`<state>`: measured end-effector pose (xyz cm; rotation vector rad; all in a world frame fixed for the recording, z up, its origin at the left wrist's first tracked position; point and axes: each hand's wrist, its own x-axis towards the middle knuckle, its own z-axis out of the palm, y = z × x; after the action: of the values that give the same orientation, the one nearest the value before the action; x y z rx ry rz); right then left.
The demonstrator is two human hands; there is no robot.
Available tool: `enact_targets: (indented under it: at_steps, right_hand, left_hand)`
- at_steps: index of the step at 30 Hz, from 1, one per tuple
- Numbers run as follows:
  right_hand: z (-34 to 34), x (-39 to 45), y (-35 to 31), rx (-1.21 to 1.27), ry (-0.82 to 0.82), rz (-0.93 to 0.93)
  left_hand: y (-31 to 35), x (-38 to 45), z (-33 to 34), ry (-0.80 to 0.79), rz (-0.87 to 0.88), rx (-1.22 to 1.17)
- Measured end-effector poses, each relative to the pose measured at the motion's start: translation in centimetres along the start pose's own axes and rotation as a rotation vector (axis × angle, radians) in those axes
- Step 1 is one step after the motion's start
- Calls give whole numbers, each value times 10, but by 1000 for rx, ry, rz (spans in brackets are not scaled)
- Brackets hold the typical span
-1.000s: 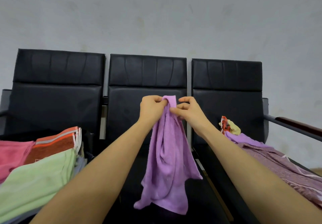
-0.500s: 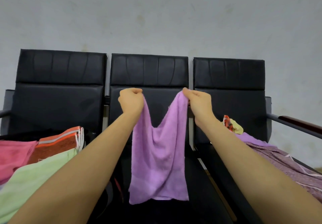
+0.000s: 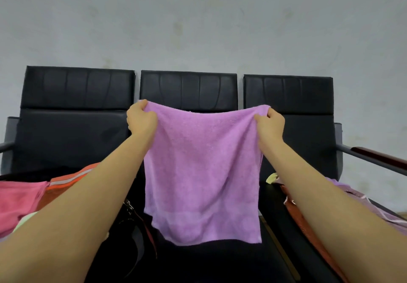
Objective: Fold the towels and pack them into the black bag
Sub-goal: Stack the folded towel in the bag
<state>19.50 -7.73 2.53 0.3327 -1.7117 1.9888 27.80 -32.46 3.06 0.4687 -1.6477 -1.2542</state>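
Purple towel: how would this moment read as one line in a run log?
step: spread for folding | purple towel: hanging flat, unfolded | left hand: grips top left corner | right hand: grips top right corner

Purple towel (image 3: 202,168) — spread flat, hanging upright — above black bag (image 3: 132,234).

Both hands, left (image 3: 141,118) and right (image 3: 271,124), hold the purple towel (image 3: 202,172) spread (corners pinched).

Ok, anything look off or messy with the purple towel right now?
Nothing stands out. The purple towel hangs flat and open, left hand and right hand each pinching a top corner; its top edge sags slightly between them.
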Motion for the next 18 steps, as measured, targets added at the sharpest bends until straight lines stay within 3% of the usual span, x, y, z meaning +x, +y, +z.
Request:
enact_targets:
  at_steps: [3, 7, 12, 18]
  right_hand:
    - [-3, 4, 2, -76, 49, -44]
    - [-5, 13, 8, -80, 165, -3]
    - [-4, 14, 12, -37, 213, -4]
    - [0, 12, 4, 17, 236, -40]
  left_hand:
    - [-5, 1, 0, -93, 163, 297]
    - [-6, 4, -2, -103, 288, 438]
    - [-7, 16, -3, -14, 353, 405]
    - [-7, 20, 0, 1, 229, 246]
